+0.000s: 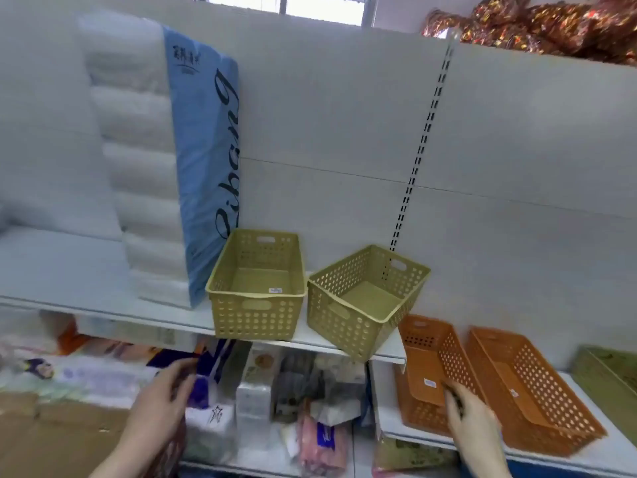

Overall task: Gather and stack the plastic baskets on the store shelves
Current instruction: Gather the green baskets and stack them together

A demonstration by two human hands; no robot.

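Note:
Two tan perforated baskets stand on the upper shelf point(103, 307): one tan basket point(256, 307) sits square, the other tan basket point(362, 305) is turned at an angle and overhangs the shelf's front edge. On the lower right shelf point(389, 414) an orange basket point(431, 360) lies tilted inside a lower orange one, and my right hand point(470, 414) grips its near rim. A second orange basket point(537, 388) lies to the right. My left hand point(162, 398) hovers open below the upper shelf, holding nothing.
A tall blue and white tissue pack point(203, 174) stands left of the tan baskets. Packaged goods point(262, 391) crowd the shelf below. An olive basket point(610, 374) sits at the far right. Shiny red wrapped goods point(537, 25) lie on top of the shelving.

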